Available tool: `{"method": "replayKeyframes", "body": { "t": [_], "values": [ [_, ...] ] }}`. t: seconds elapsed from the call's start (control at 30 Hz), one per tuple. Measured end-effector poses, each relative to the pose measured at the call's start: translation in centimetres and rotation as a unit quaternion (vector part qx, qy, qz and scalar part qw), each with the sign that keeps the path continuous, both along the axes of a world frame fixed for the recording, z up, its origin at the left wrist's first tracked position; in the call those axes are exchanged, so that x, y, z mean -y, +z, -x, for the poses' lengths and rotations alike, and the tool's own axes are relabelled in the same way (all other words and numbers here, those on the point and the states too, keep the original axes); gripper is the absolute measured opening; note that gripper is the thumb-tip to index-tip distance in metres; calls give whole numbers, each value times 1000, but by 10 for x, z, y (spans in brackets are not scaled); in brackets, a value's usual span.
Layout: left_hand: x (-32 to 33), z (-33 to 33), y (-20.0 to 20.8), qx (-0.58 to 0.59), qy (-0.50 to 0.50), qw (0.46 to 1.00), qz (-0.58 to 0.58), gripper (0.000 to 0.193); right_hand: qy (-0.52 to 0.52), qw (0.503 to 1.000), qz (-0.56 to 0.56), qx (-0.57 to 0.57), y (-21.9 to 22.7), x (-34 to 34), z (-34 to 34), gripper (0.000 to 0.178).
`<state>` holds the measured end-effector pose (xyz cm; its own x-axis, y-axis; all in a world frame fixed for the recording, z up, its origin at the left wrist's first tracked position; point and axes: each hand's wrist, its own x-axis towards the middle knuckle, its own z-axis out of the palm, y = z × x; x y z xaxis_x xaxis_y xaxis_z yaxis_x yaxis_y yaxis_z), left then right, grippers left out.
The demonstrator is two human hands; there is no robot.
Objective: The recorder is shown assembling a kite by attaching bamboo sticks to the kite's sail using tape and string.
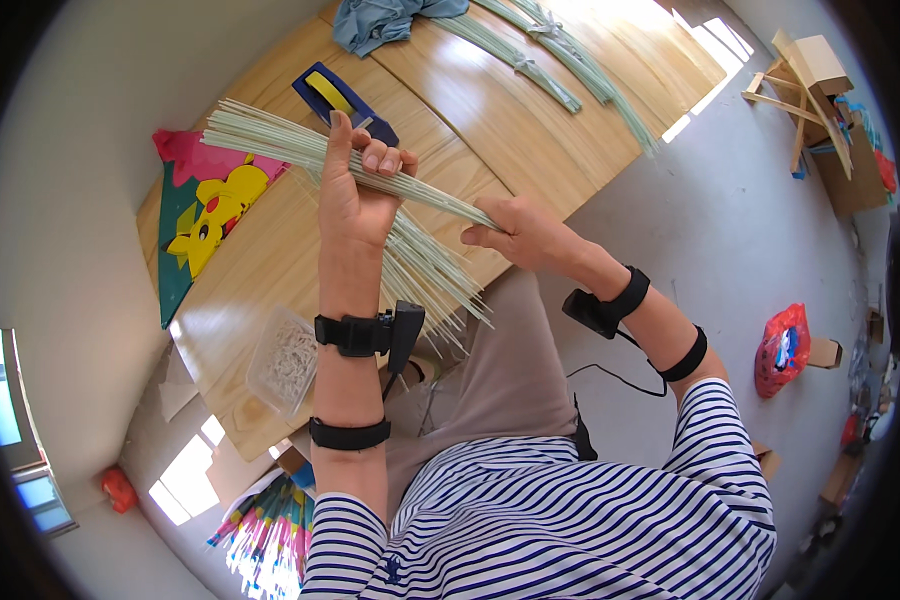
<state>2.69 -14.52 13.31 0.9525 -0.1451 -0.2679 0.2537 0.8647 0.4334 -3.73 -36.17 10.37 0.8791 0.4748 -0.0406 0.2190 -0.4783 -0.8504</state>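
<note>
A bundle of thin pale green rods (270,143) slants across in front of me over the wooden table. My left hand (358,195) is closed round its middle, thumb pointing up and palm turned toward me. At the bundle's right end, my right hand (520,232) pinches the rod tips between thumb and fingers. Beneath the held bundle, more loose rods (425,265) lie fanned out over the table's near edge. A blue tape dispenser with a yellow core (342,100) sits just beyond my left hand.
Tied rod bundles (530,62) and a blue-grey cloth (372,24) lie on the table's far part (610,50). Pink-and-green fabric with a yellow cartoon figure (215,205) covers the left edge. A clear tub of small white pieces (288,358) stands nearer. A red bag (782,350) sits on the floor.
</note>
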Motion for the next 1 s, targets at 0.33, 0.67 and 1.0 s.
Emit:
{"method": "replayKeyframes", "body": {
  "t": [0.33, 0.67, 1.0],
  "values": [
    [-57, 65, -2, -7, 16, 997, -77, 39, 70, 997, 15, -1, 6, -27, 7, 42],
    [-97, 133, 82, 317, 24, 454, -833, 50, 160, 975, 134, 80, 27, -32, 7, 32],
    [-93, 118, 71, 313, -379, 441, -751, 59, 236, 932, 212, 177, 48, -42, 26, 34]
  ]
}}
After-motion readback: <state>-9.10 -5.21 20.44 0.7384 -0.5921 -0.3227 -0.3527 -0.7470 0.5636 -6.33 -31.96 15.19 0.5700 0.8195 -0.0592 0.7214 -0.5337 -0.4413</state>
